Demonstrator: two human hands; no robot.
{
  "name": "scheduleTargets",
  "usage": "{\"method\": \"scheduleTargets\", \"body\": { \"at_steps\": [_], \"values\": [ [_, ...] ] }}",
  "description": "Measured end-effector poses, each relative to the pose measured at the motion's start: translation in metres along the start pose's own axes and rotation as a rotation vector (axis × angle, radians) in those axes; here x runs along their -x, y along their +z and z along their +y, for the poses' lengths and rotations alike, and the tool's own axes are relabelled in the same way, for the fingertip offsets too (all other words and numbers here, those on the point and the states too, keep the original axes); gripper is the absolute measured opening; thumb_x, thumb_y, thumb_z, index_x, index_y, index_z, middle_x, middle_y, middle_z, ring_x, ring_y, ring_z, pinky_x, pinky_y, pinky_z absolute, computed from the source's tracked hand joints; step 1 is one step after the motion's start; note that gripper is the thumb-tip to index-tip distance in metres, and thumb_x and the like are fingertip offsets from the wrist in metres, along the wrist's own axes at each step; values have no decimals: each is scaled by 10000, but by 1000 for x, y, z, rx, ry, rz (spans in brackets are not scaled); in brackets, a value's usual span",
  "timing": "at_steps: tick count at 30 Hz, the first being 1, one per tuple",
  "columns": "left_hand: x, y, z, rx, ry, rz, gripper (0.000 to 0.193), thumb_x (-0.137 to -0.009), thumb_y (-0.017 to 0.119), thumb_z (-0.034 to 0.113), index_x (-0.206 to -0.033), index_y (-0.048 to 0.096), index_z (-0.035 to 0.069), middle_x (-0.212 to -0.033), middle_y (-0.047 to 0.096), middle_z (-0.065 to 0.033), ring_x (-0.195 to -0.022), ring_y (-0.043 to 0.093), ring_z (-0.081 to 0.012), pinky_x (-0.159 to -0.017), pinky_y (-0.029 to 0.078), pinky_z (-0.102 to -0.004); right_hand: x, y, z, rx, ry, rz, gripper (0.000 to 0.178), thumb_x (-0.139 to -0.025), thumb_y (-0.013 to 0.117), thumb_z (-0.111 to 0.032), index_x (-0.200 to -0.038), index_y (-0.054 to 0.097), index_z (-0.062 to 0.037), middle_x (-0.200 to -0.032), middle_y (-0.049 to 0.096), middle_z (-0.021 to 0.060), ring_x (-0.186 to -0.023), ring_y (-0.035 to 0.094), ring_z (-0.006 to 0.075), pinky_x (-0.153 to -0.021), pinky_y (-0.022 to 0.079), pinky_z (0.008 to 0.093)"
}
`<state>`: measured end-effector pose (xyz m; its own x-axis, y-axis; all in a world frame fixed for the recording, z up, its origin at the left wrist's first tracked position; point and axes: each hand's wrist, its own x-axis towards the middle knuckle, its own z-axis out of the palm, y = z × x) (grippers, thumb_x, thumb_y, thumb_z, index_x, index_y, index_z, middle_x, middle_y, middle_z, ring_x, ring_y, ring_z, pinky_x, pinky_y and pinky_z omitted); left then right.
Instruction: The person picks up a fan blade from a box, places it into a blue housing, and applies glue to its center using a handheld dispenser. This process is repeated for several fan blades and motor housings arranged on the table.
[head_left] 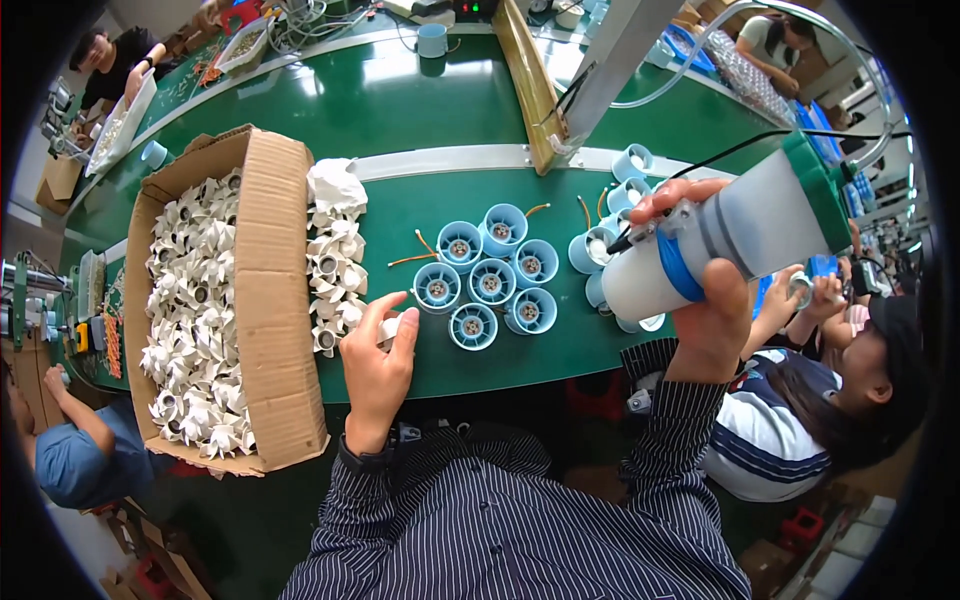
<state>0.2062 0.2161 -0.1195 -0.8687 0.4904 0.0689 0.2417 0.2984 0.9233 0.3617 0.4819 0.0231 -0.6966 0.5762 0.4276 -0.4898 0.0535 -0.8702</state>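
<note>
Left hand (378, 362) pinches a white piece (389, 330); right hand (718, 325) grips the bottle (770, 220), best kept steady, clear of cups (491, 283).

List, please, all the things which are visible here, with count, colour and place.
Cardboard box: one, brown, left
Fan wheels: many, white, inside the box and piled beside it
Middle cups: seven, light blue, bench centre
Right cups: several, partly hidden, light blue, behind the bottle
Bottle: one, whitish with green end and blue band, right
Small piece: one, white, between left fingers
Bench: one, green, beneath
Post: one, grey, top
Trays: two, white, upper left
Co-workers: at least four, various clothes, both sides
Left hand: one, bare, centre
Right hand: one, bare, around the bottle
Sleeves: two, dark striped, below
</note>
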Motion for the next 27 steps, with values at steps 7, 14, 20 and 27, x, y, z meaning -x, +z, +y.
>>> {"method": "scheduleTargets", "body": {
  "at_steps": [7,14,20,27],
  "values": [
    [25,-3,-15,41,129,-16,233,-1027,708,189,-1143,725,-13,-832,695,-56,-675,656,-97,-573,503,-238,15,18,27,31,79,45,619,-828,879,-219,-1314,585,25,-1216,682,198,-1103,714,328,-992,575,475],
    [24,-3,-14,63,165,-44,188,-968,753,128,-1075,716,-22,-846,699,-98,-690,656,-170,-609,492,-284,37,19,65,-21,103,-4,584,-824,887,-183,-1278,563,-10,-1218,652,184,-1133,692,332,-1013,566,492],
    [23,-2,-13,66,182,-35,181,-936,777,102,-1049,713,-24,-829,686,-116,-686,648,-211,-611,485,-313,41,19,78,-14,97,20,589,-830,901,-216,-1271,554,-34,-1201,644,171,-1124,685,325,-1013,564,496],
    [22,-2,-12,58,220,-34,187,-921,784,90,-1050,711,-23,-801,662,-109,-657,623,-203,-586,466,-314,42,19,82,-19,94,36,613,-825,918,-238,-1276,548,-50,-1198,643,164,-1120,684,322,-1008,565,496]
  ]
}}
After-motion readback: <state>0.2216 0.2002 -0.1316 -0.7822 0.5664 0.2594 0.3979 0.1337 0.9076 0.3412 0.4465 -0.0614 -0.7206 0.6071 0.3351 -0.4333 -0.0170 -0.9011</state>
